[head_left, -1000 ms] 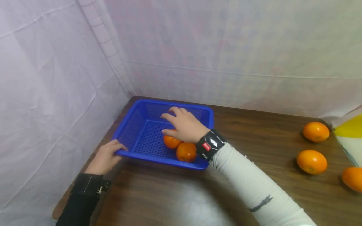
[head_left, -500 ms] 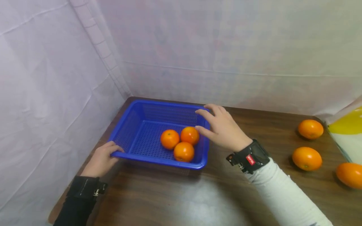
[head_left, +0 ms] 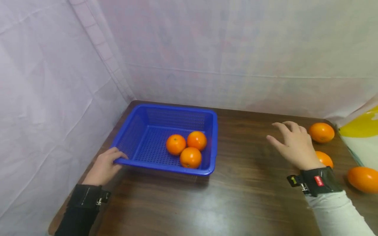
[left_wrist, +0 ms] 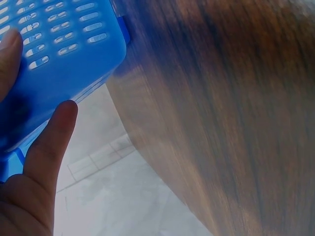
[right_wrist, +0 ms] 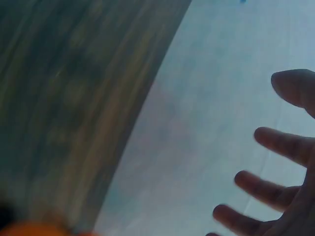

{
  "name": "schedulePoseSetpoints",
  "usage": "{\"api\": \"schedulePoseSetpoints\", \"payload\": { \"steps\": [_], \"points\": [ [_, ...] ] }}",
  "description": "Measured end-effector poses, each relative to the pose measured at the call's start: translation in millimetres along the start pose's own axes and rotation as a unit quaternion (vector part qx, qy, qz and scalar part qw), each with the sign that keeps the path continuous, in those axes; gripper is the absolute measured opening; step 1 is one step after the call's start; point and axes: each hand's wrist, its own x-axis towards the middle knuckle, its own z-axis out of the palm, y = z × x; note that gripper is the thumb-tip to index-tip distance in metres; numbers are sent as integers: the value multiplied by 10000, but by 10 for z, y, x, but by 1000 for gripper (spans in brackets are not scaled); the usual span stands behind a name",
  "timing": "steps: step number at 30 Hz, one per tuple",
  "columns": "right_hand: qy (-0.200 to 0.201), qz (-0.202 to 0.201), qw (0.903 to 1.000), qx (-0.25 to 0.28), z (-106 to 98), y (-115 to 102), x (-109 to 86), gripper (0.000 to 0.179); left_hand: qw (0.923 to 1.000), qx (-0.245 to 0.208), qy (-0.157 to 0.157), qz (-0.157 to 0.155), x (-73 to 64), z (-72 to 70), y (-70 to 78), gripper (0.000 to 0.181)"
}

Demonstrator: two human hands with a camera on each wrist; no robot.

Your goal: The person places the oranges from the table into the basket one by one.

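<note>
At its near left corner, a blue plastic basket [head_left: 163,167] has its rim gripped by my left hand [head_left: 103,166]. The left wrist view shows a thumb and a finger against the slotted basket wall [left_wrist: 74,69]. Three oranges lie together in the basket's right part: one orange [head_left: 176,144], a second orange [head_left: 197,140] and a third orange [head_left: 190,157]. My right hand [head_left: 296,147] is over the right of the table, fingers spread and holding nothing. Just beyond it lies an orange [head_left: 321,132]; another orange [head_left: 325,159] is partly hidden behind the hand.
Farther right, one more orange [head_left: 364,179] rests on the brown wooden table [head_left: 242,196]. White cloth [head_left: 236,49] hangs behind the table and along its left side. A yellow and white item [head_left: 361,123] stands at the right edge.
My right hand has moved from above the basket rightward to the loose oranges, uncovering three oranges in the basket. The left hand keeps its grip on the rim.
</note>
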Motion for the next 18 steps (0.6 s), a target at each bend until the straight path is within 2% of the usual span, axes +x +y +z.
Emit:
{"api": "schedulePoseSetpoints", "payload": {
  "steps": [3, 8, 12, 18],
  "points": [
    [-396, 596, 9972, -238, -26, 354, -120, 70, 10000, -27, -33, -19, 0, -4, 10, 38],
    [-1159, 1311, 9841, -300, -23, 816, -328, 86, 9999, -4, -95, -45, 10, -18, 21, 35],
    [-1407, 1533, 9778, -227, 45, 1015, -444, 88, 9999, 9, -112, -66, 13, -22, 23, 36],
    [-1501, 1537, 9764, -218, 127, 1145, -526, 88, 9999, 17, -118, -69, 2, -13, 9, 36]
  ]
}}
